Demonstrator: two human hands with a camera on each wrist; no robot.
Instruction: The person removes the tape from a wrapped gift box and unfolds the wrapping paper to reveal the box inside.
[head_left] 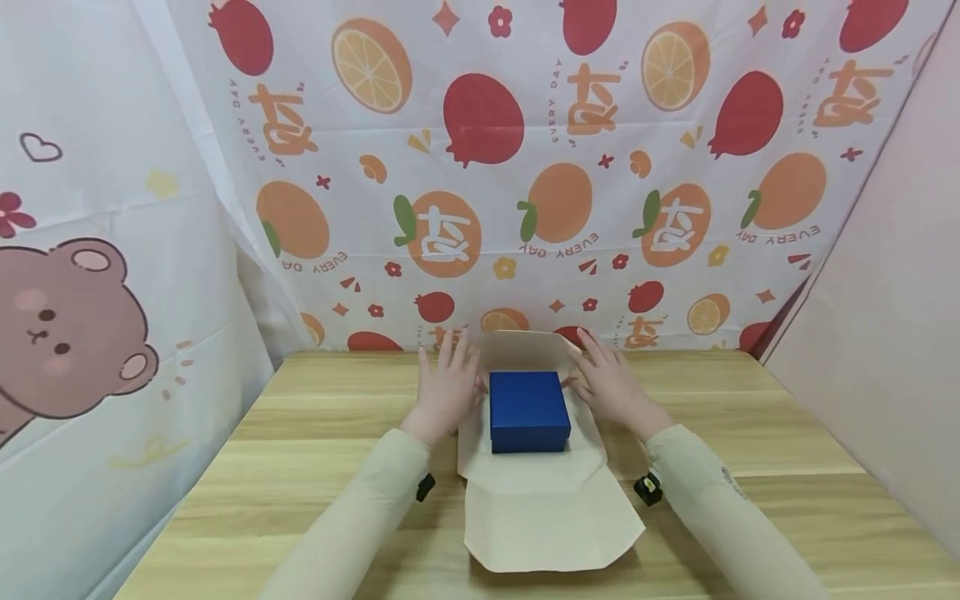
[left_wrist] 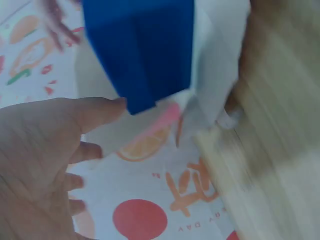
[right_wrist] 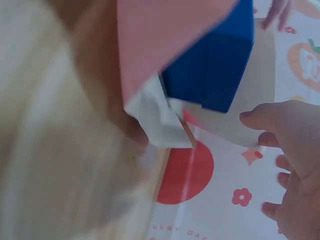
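Note:
A closed blue box (head_left: 528, 410) sits on an unfolded sheet of card (head_left: 553, 525), cream inside and pink outside. The card's back panel (head_left: 517, 350) stands raised behind the box. At that panel's left edge is my left hand (head_left: 442, 396), fingers spread and pointing away. In the left wrist view its thumb (left_wrist: 102, 112) reaches to the lower corner of the blue box. My right hand (head_left: 615, 392) mirrors it at the right edge, fingers likewise extended. The right wrist view shows the right thumb (right_wrist: 262, 115) in front of the cream panel, beside the box.
A wood-grain table (head_left: 322, 467) lies under everything. Behind its far edge hangs a fruit-print curtain (head_left: 517, 183). At the left is a white cloth with a bear (head_left: 75, 325), and a pale wall (head_left: 877, 292) borders the right. The card's front flap extends toward me between the forearms.

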